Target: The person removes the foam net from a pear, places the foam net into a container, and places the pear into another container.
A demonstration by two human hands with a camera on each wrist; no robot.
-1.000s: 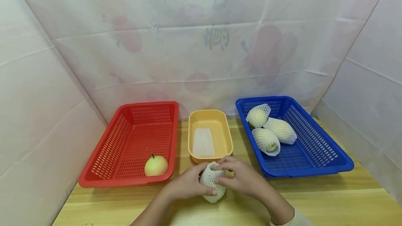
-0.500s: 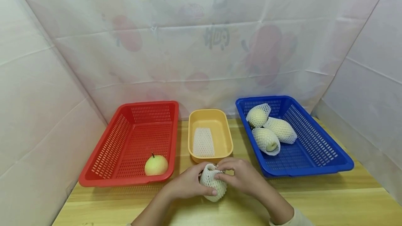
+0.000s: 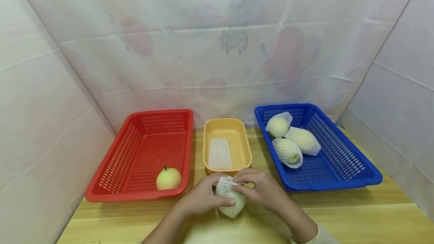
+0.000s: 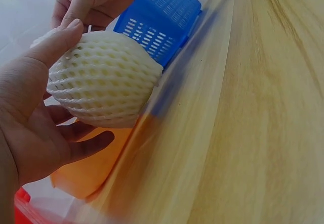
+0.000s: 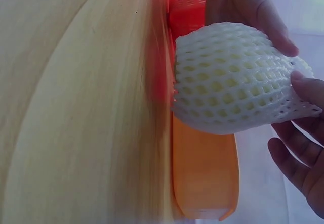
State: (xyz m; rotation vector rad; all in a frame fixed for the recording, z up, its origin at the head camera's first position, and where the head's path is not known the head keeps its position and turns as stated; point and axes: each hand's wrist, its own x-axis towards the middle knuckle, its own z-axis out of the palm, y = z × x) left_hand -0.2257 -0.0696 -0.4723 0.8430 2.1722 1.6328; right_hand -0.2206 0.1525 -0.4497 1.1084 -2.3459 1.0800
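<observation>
A pear in a white foam net sleeve point(image 3: 234, 202) is held between both hands above the near side of the table. My left hand point(image 3: 205, 196) grips it from the left, thumb across the front of the net and fingers behind. The right hand point(image 3: 259, 191) pinches the upper edge of the net between thumb and fingers. In the left wrist view the netted pear point(image 4: 106, 77) rests against the left palm side. The right wrist view shows the net point(image 5: 228, 77) stretched round the pear, its loose end at the right thumb point(image 5: 306, 87).
A red basket point(image 3: 139, 199) at left holds a bare yellow pear point(image 3: 168, 179). The yellow tub point(image 3: 244, 144) in the middle has flat white foam net point(image 3: 219, 154) in it. At right, a blue basket point(image 3: 339, 185) contains three netted pears point(image 3: 303, 141).
The net's upper end has moved slightly down and drawn closer in over the pear, and the pear has tilted a little. Both hands keep nearly the same place.
</observation>
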